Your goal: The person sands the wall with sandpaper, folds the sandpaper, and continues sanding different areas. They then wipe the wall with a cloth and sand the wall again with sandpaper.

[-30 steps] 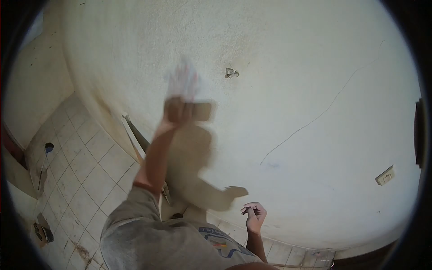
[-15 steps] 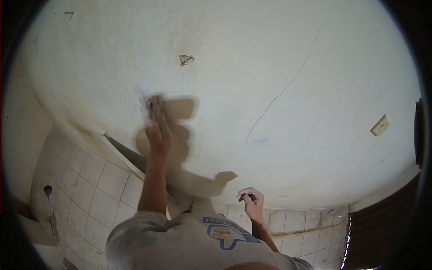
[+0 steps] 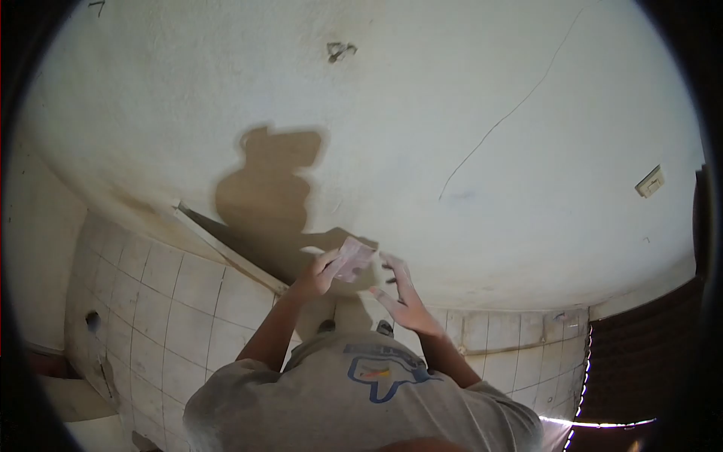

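My left hand (image 3: 320, 277) grips a small pinkish piece of sandpaper (image 3: 354, 260) by its left edge, in front of my chest. The sheet looks dusted with white and is held away from the wall (image 3: 489, 218). Just right of it is my right hand (image 3: 403, 297), with fingers spread and curved toward the sheet. A gap shows between those fingers and the paper. White dust coats the fingers of my right hand.
An uncovered wall box (image 3: 341, 51) is high on the wall, and a switch plate (image 3: 650, 181) sits at right. A thin crack (image 3: 506, 117) runs diagonally. A ledge (image 3: 226, 248) juts out at lower left above wall tiles (image 3: 158, 294). Dark shutter slats (image 3: 640, 369) stand at right.
My left hand has come down off the wall, bringing the sandpaper in front of my chest. My right hand has risen toward it and its fingers have spread. The view has tilted downward.
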Demonstrator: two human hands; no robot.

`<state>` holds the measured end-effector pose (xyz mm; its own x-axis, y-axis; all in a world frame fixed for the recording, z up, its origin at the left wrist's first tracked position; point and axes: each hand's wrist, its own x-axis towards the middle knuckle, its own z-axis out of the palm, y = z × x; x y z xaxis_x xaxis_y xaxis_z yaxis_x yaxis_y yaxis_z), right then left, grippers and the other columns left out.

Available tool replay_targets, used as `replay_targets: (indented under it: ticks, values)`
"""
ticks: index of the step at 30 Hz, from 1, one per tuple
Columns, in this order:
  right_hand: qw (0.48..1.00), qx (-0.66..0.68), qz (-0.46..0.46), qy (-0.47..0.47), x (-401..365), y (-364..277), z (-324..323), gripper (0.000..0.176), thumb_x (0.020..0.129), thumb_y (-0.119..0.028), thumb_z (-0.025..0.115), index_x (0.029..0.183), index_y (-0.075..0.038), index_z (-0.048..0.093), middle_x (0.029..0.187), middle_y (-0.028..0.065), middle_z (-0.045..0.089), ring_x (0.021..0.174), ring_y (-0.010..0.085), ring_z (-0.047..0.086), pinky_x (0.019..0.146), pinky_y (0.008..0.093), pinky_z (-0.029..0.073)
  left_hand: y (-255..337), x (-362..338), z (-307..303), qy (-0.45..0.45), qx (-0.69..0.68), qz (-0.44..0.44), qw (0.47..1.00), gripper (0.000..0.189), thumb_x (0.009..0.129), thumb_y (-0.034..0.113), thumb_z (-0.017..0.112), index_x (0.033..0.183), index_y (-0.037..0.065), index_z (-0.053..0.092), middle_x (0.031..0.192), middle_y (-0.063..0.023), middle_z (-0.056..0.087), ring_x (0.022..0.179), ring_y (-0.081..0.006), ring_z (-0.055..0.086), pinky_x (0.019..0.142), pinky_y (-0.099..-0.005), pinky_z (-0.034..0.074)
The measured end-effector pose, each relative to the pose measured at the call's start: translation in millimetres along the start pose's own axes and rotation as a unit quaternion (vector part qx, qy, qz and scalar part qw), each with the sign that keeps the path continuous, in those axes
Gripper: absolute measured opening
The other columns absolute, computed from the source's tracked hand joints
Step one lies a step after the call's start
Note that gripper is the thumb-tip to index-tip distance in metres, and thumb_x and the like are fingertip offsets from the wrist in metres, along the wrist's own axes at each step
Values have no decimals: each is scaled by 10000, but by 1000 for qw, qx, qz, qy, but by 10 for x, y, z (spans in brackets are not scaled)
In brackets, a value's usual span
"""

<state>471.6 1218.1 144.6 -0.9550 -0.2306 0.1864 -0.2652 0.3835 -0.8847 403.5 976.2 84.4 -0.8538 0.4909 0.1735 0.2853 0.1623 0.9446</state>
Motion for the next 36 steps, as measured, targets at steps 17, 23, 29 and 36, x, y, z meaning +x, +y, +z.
replay_targets:
  ticks: [17,23,29,36]
  values:
    - [782,-327,-458,267,1365,-1611,-578,619,795,144,557,1409,76,522,1475,294,484,1412,452,427,1173,510,351,363,-164,-473,102,-304,85,943,333,1018,179,528,1229,-67,607,1052,-142,719,1012,-213,681,958,-364,498]
    - [797,-452,-363,168,1722,-668,-21,760,781,-66,658,1511,-41,449,1580,145,423,1433,408,416,1164,529,335,-23,-298,-416,130,-394,40,909,375,1032,256,494,1164,-66,636,970,-153,714,919,-249,696,895,-374,521]
    - [877,-393,-276,18,1255,433,654,622,870,-95,545,1486,-37,478,1543,154,466,1384,390,469,1137,547,349,-97,-449,-361,145,-392,-56,907,376,1031,267,502,1141,-63,645,948,-164,714,884,-256,706,842,-366,531]
    - [776,-473,-350,228,1921,-948,299,603,882,-118,554,1480,-61,502,1543,141,470,1392,347,464,1118,520,355,-37,-405,-601,123,-394,-66,909,370,1032,262,493,1123,-60,651,928,-170,718,863,-257,708,833,-360,527]
